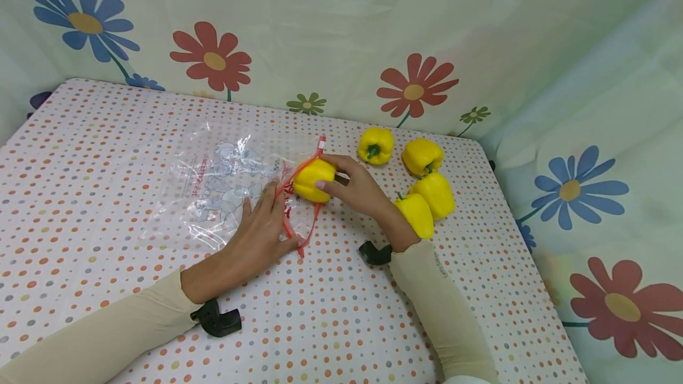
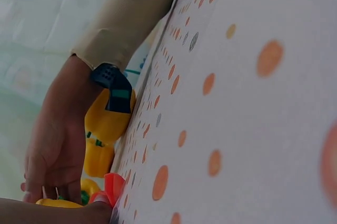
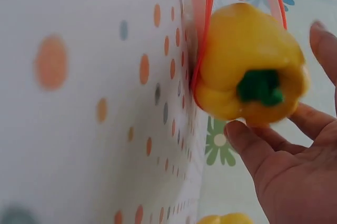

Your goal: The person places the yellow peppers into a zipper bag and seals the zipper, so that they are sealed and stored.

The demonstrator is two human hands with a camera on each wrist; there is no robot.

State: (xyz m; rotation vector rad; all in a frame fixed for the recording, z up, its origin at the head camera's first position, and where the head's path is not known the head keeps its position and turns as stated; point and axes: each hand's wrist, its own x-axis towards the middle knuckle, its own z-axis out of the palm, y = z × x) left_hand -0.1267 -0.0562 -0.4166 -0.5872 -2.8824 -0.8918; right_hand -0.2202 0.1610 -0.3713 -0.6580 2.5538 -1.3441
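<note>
Touching a yellow pepper (image 1: pixel 312 179) (at the bag's mouth (image 1: pixel 289 230)): right fingers (image 1: pixel 341 162).

Yellow peppers (image 2: pixel 105 121) behind the right hand (image 2: pixel 59 142)

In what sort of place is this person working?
Probably a makeshift recording corner: a flower-printed backdrop hangs behind and beside the dotted tablecloth, and a black device sits at each wrist.

Head view: decently bright, pretty even
Plastic bag (image 1: pixel 184 194): white glare streaks
Tablecloth (image 1: pixel 325 301): soft shadow near the right hand (image 1: pixel 358 187)
Left wrist view: kinda dim, orange edge dot (image 2: pixel 330 163) blurry
Right wrist view: brighter, grey corner dot (image 3: pixel 18 216) super mushy
</note>
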